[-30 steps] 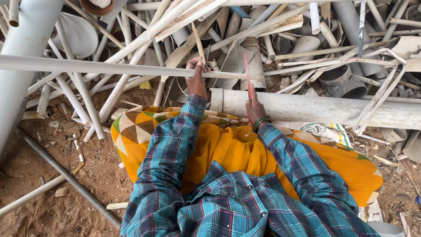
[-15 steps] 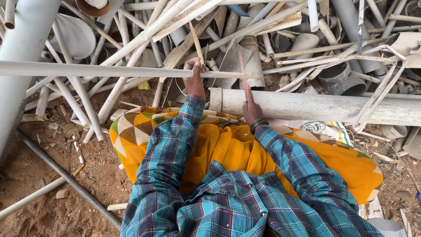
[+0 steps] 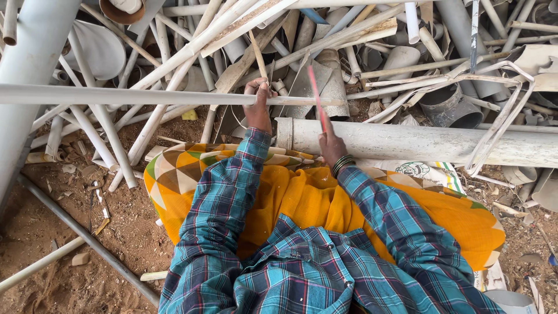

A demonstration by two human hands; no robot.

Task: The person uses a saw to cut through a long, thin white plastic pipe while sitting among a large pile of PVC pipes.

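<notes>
Plastic pipes lie heaped ahead. Left hand (image 3: 256, 103) clenches a thin pipe (image 3: 145, 96) that lies level across the pile. Right hand (image 3: 332, 145) grips a red blade (image 3: 317, 96), raised upright just right of the pipe's end, above a thick pipe (image 3: 418, 142). Working well probably calls for a steady pipe, fingers away from the blade.

Teal-and-red plaid shirt sleeves (image 3: 232, 192), orange cloth (image 3: 302, 197) with a brown-and-white diamond-patterned border, off-white pipes (image 3: 418, 142), thin red blade (image 3: 317, 96).
</notes>
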